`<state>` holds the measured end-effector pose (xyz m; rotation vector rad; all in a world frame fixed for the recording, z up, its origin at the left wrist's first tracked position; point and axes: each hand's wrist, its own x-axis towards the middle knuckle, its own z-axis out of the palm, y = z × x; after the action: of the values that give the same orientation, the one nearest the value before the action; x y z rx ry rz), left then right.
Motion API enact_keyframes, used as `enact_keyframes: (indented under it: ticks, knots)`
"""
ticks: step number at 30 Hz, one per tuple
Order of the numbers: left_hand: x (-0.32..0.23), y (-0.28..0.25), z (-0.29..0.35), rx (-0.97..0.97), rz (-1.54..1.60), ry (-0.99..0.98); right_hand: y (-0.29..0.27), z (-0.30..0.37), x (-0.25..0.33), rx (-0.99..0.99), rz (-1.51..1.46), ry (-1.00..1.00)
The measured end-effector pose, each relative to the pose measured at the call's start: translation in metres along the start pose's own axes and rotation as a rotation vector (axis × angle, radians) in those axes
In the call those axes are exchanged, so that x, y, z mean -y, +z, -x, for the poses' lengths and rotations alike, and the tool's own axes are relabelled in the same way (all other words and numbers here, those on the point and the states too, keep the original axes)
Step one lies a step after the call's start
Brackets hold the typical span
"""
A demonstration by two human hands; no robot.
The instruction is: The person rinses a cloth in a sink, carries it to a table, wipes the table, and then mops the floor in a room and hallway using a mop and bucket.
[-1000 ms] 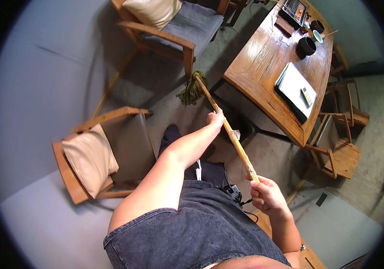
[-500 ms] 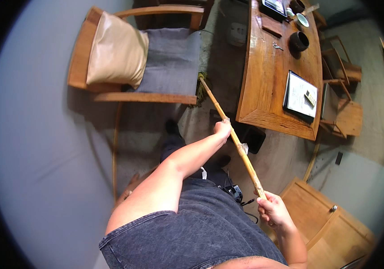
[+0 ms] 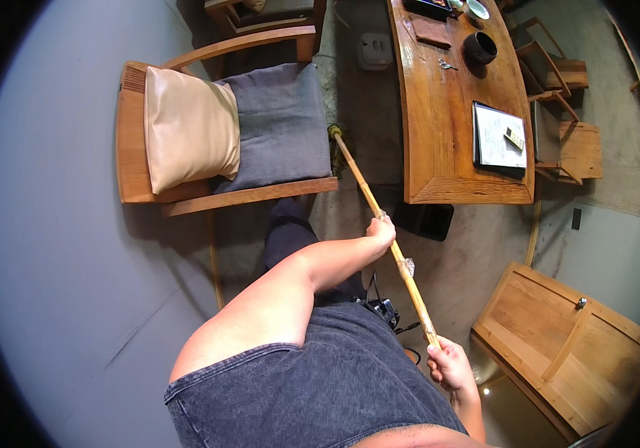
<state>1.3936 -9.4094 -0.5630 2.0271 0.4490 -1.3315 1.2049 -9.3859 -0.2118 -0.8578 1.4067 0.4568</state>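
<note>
Head view looks down on a person holding a broom (image 3: 379,216) by its long bamboo handle. Left hand (image 3: 382,229) is clenched around the middle of the handle; right hand (image 3: 450,366) grasps its upper end near the waist. The handle slants up and away to the bristle head, which sits low at the front right corner of the armchair (image 3: 208,198), just beside the seat edge and mostly hidden there.

Risks, as I judge them: the bristle end is close to the chair's wooden rail, so a hard push could knock the frame or snag under it. A wide swing to the right could bring the handle against the edge of the table (image 3: 439,183), where a dark bowl (image 3: 479,47), a clipboard (image 3: 497,138) and small items lie; a jolt might shift them. A black device with a cable (image 3: 383,308) hangs at the person's waist just beside the handle, and the stick could catch it.

Floor (image 3: 469,261) is bare grey concrete, mottled and rough-looking. A pale grey wall fills the left side. The armchair carries a tan cushion (image 3: 185,134) and a grey seat pad. Small wooden stools (image 3: 573,145) stand beyond the table, and a light wooden cabinet (image 3: 566,343) sits at lower right.
</note>
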Motion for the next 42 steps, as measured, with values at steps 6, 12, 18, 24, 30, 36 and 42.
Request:
enact_keyframes:
  ticks: [6, 12, 18, 24, 30, 36, 42]
  knots:
    - [-0.034, -0.01, -0.048, 0.098, -0.138, -0.071, 0.054, -0.021, 0.041, -0.1, 0.129, -0.013]
    - [-0.091, -0.044, -0.123, 0.069, -0.173, 0.031, 0.106, -0.089, 0.076, -0.194, 0.214, -0.063]
    - [-0.219, -0.122, -0.245, -0.01, -0.113, 0.273, 0.162, -0.215, 0.191, -0.103, 0.201, -0.241]
    - [-0.338, -0.169, -0.275, -0.088, -0.058, 0.384, 0.211, -0.325, 0.323, 0.078, -0.138, -0.299]
    - [-0.335, -0.191, -0.306, -0.123, -0.171, 0.471, 0.242, -0.362, 0.328, 0.026, 0.037, -0.288]
    - [-0.219, -0.157, -0.216, 0.147, -0.524, 0.593, 0.193, -0.266, 0.208, -0.361, 0.675, -0.538]
    - [-0.1, -0.131, -0.101, 0.65, -0.661, 0.37, 0.199, -0.118, 0.082, -0.557, 0.77, -0.384]
